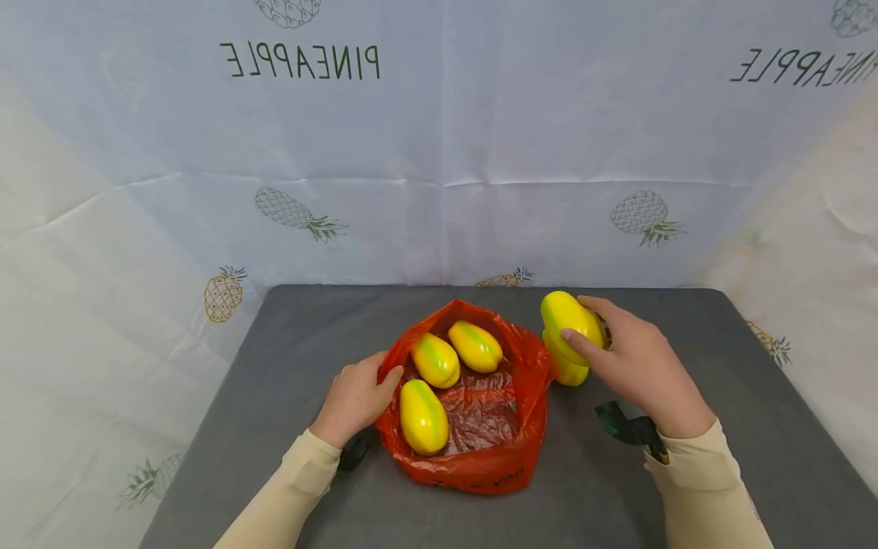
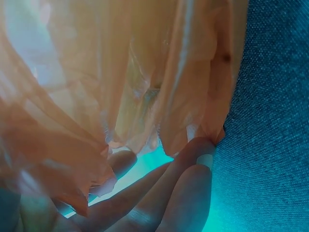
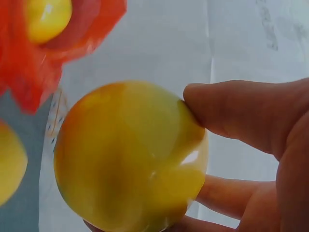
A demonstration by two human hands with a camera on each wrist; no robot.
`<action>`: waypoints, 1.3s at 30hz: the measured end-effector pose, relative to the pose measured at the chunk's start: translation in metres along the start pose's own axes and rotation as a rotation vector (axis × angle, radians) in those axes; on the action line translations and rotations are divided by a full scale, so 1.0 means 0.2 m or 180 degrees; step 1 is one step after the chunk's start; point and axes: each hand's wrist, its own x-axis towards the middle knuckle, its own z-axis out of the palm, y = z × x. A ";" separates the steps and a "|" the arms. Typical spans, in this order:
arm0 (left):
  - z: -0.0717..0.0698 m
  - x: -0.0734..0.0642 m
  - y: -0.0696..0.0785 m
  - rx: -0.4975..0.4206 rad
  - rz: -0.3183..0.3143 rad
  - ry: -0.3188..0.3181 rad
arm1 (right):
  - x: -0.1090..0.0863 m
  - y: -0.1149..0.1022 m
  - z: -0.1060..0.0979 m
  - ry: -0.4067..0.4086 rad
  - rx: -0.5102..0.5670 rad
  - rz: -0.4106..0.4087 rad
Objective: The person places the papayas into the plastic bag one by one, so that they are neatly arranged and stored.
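A red plastic bag (image 1: 473,469) lies wide open on the table, with three glossy yellow-green papayas inside, one of them the near-left papaya (image 1: 424,418). At the bag's left rim my left hand (image 1: 357,398) pinches the plastic, thumb over the edge and fingers outside. In the left wrist view the fingers (image 2: 186,193) show under the folded film. My right hand (image 1: 641,358) grips another papaya (image 1: 571,316) between thumb and fingers, to the right of the bag. Below that held fruit a further papaya (image 1: 569,371) sits beside the bag, partly hidden by it.
The dark grey table (image 1: 288,335) ends at the back against a white cloth (image 1: 439,137) printed with pineapples. A black strap (image 1: 627,427) hangs at the right wrist, and a dark piece (image 1: 354,451) shows under the left wrist.
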 end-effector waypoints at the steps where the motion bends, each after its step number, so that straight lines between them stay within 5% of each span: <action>1: 0.00 0.00 0.00 -0.0002 0.0001 0.0000 | 0.00 -0.03 0.01 0.0000 -0.0003 -0.0031; 10: 0.00 0.00 0.01 -0.0008 -0.0009 0.0002 | 0.03 -0.18 0.12 -0.0086 0.0058 -0.0315; 25: -0.01 0.01 0.00 0.0049 0.0035 0.0036 | -0.03 -0.30 0.28 -0.0356 0.0058 -0.0845; 39: -0.01 0.01 -0.01 0.0013 0.0055 0.0028 | -0.08 -0.34 0.42 -0.0780 -0.0193 -0.0919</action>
